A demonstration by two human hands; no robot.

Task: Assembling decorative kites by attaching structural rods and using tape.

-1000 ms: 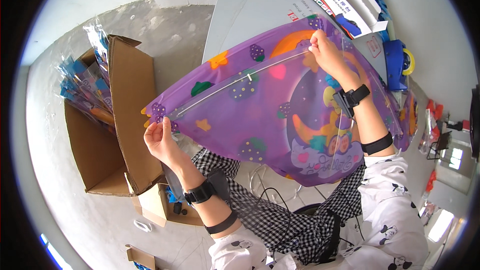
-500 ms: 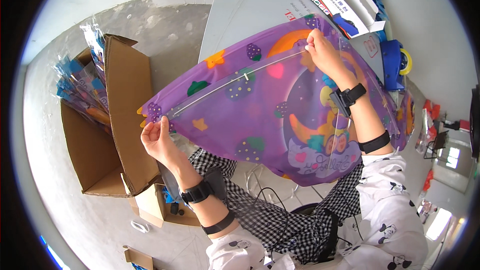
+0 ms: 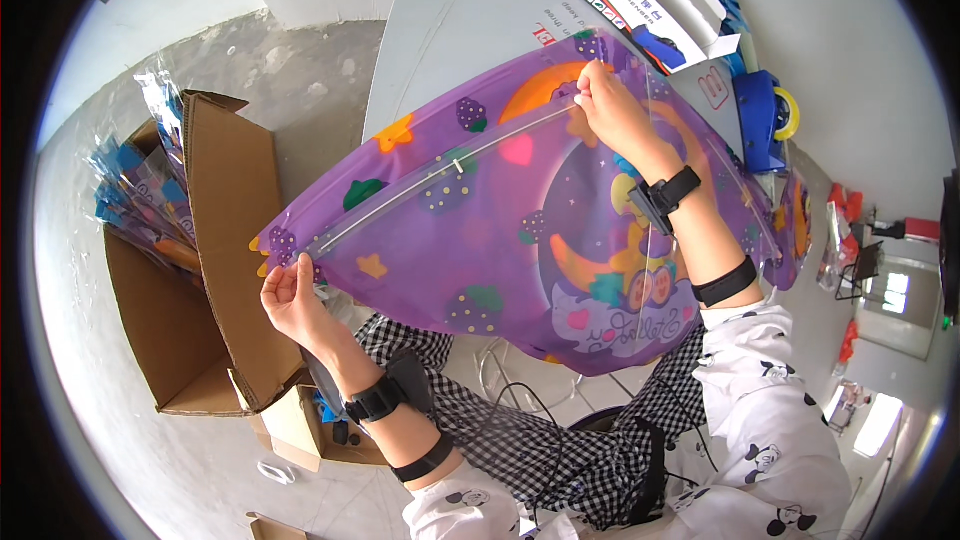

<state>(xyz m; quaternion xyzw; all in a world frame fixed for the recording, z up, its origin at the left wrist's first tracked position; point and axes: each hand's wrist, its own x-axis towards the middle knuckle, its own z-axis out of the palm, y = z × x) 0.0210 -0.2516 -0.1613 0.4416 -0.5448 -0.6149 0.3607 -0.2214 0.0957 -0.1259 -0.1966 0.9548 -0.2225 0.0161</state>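
- My left hand (image 3: pixel 300 312) pinches the purple kite (image 3: pixel 440 250) at its left corner.
- My right hand (image 3: pixel 615 120) pinches it by the white rod (image 3: pixel 394 205).
- The kite spans the counter's (image 3: pixel 432 35) near edge and my checked trousers (image 3: pixel 535 445).

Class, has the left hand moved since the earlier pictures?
No, not noticeably: against the brown cardboard box, the left hand keeps its place; both shift left and slightly down in view together.
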